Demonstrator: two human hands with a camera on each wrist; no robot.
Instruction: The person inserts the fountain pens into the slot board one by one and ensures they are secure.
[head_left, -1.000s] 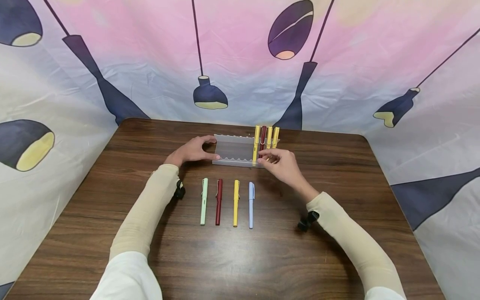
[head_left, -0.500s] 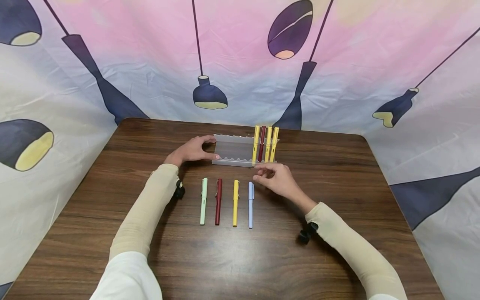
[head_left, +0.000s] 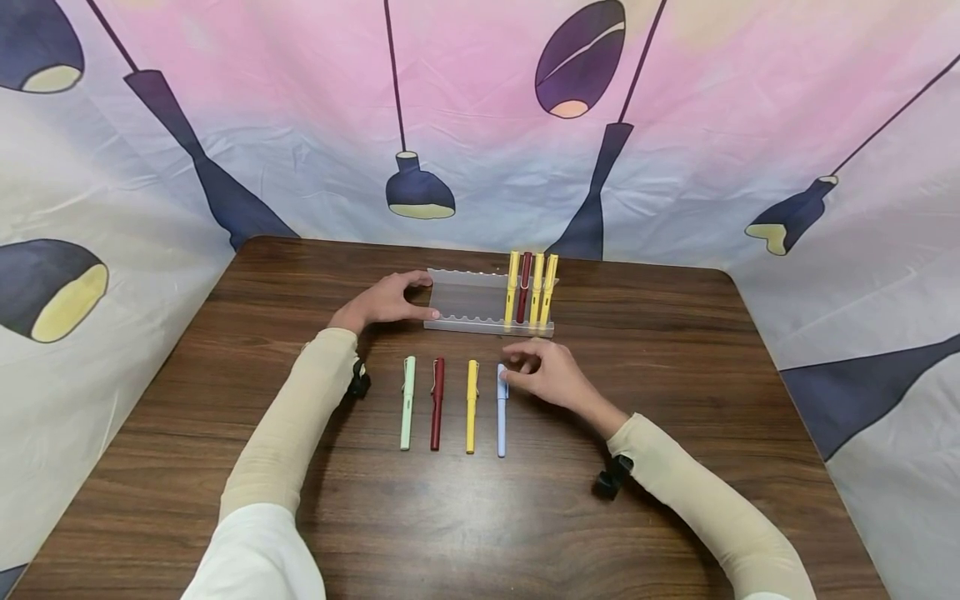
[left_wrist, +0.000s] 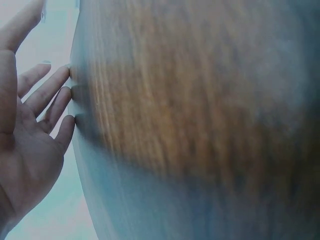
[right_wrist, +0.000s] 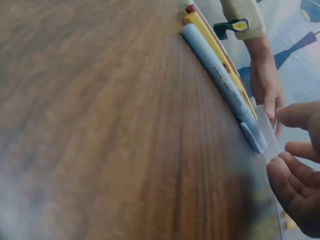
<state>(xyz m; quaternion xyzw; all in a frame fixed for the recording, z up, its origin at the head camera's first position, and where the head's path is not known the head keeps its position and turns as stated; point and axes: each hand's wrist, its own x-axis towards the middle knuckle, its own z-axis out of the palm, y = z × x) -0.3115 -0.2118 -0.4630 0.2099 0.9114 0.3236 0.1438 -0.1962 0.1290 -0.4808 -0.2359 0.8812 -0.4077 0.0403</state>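
My left hand point(head_left: 384, 297) rests at the left end of a clear notched pen tray point(head_left: 465, 298), its thumb at the front rim and its forefinger at the back corner. The left wrist view shows those fingers point(left_wrist: 49, 92) extended. My right hand point(head_left: 551, 372) hovers at the cap of a light blue pen point(head_left: 502, 417), thumb and fingers apart with nothing between them in the right wrist view. Left of that pen lie a yellow pen point(head_left: 471, 408), a dark red pen point(head_left: 437, 407) and a mint green pen point(head_left: 407, 404), side by side.
Several pens stand leaning in the tray's right part: a yellow one point(head_left: 512, 292) leftmost, a dark red one point(head_left: 522, 300), then more yellow ones point(head_left: 548, 292). The wooden table point(head_left: 480, 533) ends at a printed cloth backdrop point(head_left: 315, 150).
My right hand has left the pens in the tray and come toward me, down to the cap of the light blue pen. The left hand and tray have stayed put.
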